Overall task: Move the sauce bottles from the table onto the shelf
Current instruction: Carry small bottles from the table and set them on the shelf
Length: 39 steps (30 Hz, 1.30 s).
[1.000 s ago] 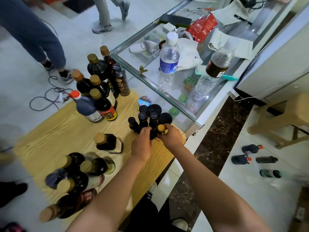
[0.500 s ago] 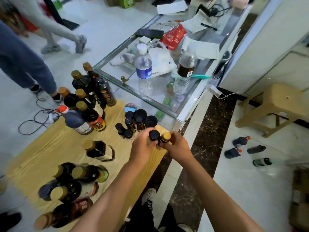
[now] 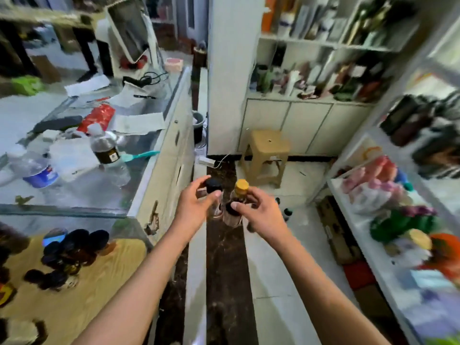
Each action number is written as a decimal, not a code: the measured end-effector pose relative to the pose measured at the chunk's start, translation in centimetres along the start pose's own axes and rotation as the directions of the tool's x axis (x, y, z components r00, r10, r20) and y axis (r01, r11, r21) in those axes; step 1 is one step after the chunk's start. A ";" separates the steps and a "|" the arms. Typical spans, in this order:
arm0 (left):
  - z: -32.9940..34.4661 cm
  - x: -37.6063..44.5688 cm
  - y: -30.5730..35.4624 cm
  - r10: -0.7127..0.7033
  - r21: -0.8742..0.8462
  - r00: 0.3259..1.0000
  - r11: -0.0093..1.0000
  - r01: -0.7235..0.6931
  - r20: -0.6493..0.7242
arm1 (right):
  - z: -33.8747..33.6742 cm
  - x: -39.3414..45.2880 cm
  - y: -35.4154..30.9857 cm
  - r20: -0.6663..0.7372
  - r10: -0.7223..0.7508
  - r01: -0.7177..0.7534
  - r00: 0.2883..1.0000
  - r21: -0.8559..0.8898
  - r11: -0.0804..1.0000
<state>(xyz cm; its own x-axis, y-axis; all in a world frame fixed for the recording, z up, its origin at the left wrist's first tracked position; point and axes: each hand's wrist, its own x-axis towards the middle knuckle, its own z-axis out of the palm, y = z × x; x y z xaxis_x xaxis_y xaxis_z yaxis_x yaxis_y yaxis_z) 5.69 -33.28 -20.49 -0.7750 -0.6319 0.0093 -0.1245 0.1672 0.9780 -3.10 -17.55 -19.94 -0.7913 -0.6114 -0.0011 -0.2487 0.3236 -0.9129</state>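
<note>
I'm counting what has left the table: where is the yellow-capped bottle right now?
In the head view the yellow-capped bottle is centre frame, off the table, held in the right hand beside the black-capped bottle in the left hand.

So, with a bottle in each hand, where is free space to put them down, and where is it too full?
The right-hand shelf looks crowded with bags and packets; a small bare patch shows at its near end. The wooden table is bare at its near right part, beside the dark-capped bottles. The stool top is free. The glass counter is cluttered.
</note>
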 end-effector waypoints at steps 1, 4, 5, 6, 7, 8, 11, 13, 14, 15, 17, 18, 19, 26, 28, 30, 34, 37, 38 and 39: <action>2.2 0.2 1.5 0.019 -0.009 0.998 1.000 -0.019 0.055 | -2.6 -0.5 0.1 -0.063 -0.001 0.001 0.998 0.003 1.000; 8.7 0.4 5.5 0.097 -0.034 0.974 0.995 -0.092 0.205 | -9.8 -2.4 0.2 -0.252 -0.004 0.001 0.968 -0.011 1.000; 10.5 0.4 6.6 0.114 -0.044 0.966 0.993 -0.107 0.233 | -11.7 -2.9 0.3 -0.302 0.002 -0.007 0.953 -0.018 1.000; 12.8 0.2 7.9 0.138 -0.055 0.955 0.990 -0.128 0.264 | -14.0 -3.5 0.7 -0.357 0.003 -0.012 0.934 -0.023 1.000; 15.0 -0.1 9.1 0.160 -0.062 0.942 0.987 -0.148 0.295 | -16.1 -4.1 1.2 -0.413 0.004 -0.017 0.911 -0.027 0.999; 17.2 -0.4 10.3 0.179 -0.072 0.929 0.984 -0.165 0.324 | -18.1 -4.8 1.7 -0.467 0.009 -0.023 0.884 -0.026 0.999; 23.3 -1.3 12.9 0.208 -0.097 0.895 0.978 -0.185 0.394 | -23.8 -6.8 2.7 -0.577 0.024 -0.053 0.817 -0.034 0.998; 27.3 -1.9 14.3 0.222 -0.107 0.862 0.975 -0.195 0.455 | -27.5 -8.5 3.3 -0.622 0.039 -0.064 0.782 -0.017 0.998; 29.2 -2.3 15.2 0.229 -0.123 0.846 0.973 -0.194 0.481 | -29.3 -9.3 3.7 -0.639 0.040 -0.056 0.768 -0.005 0.998; 30.9 -2.5 15.7 0.231 -0.136 0.834 0.973 -0.188 0.500 | -30.8 -9.9 4.1 -0.651 0.051 -0.050 0.757 0.020 0.999; 34.6 -3.3 17.3 0.239 -0.173 0.811 0.970 -0.172 0.535 | -34.1 -11.3 5.1 -0.692 0.078 -0.032 0.718 0.079 0.996; 36.3 -3.8 18.1 0.241 -0.194 0.801 0.968 -0.159 0.549 | -35.6 -11.9 5.5 -0.716 0.090 -0.030 0.692 0.096 0.995; 38.1 -4.2 18.9 0.246 -0.216 0.787 0.965 -0.147 0.566 | -37.2 -12.6 5.8 -0.737 0.099 -0.033 0.668 0.104 0.994; 49.2 -6.5 23.6 0.299 -0.305 0.632 0.947 -0.103 0.715 | -47.4 -15.3 8.9 -0.827 0.211 -0.044 0.521 0.220 0.974; 52.4 -6.9 24.8 0.303 -0.320 0.590 0.944 -0.078 0.749 | -50.1 -16.2 9.2 -0.845 0.236 0.003 0.479 0.270 0.963; 55.5 -7.0 26.0 0.322 -0.358 0.548 0.933 -0.044 0.772 | -52.6 -17.0 9.0 -0.847 0.263 0.063 0.462 0.326 0.943; 62.2 -6.8 29.3 0.376 -0.428 0.479 0.904 0.000 0.794 | -58.3 -17.7 9.1 -0.887 0.235 0.152 0.398 0.316 0.936; 66.6 -6.1 31.8 0.414 -0.469 0.426 0.883 0.028 0.805 | -63.2 -17.7 8.9 -0.933 0.167 0.106 0.319 0.210 0.972; 68.1 -5.7 32.6 0.425 -0.481 0.412 0.876 0.036 0.806 | -64.9 -17.5 8.8 -0.944 0.139 0.070 0.300 0.167 0.983; 69.7 -5.3 33.4 0.438 -0.489 0.399 0.871 0.033 0.806 | -66.6 -17.3 8.6 -0.952 0.121 0.038 0.282 0.137 0.990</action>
<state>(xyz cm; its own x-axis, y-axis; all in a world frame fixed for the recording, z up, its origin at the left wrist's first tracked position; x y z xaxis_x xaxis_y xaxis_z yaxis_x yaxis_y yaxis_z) -37.54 28.35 -2.40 -0.8629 0.4311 0.2638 0.1692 -0.2453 0.9546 -28.80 43.94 -0.61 -0.7847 0.5541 0.2779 -0.2002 0.1979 -0.9596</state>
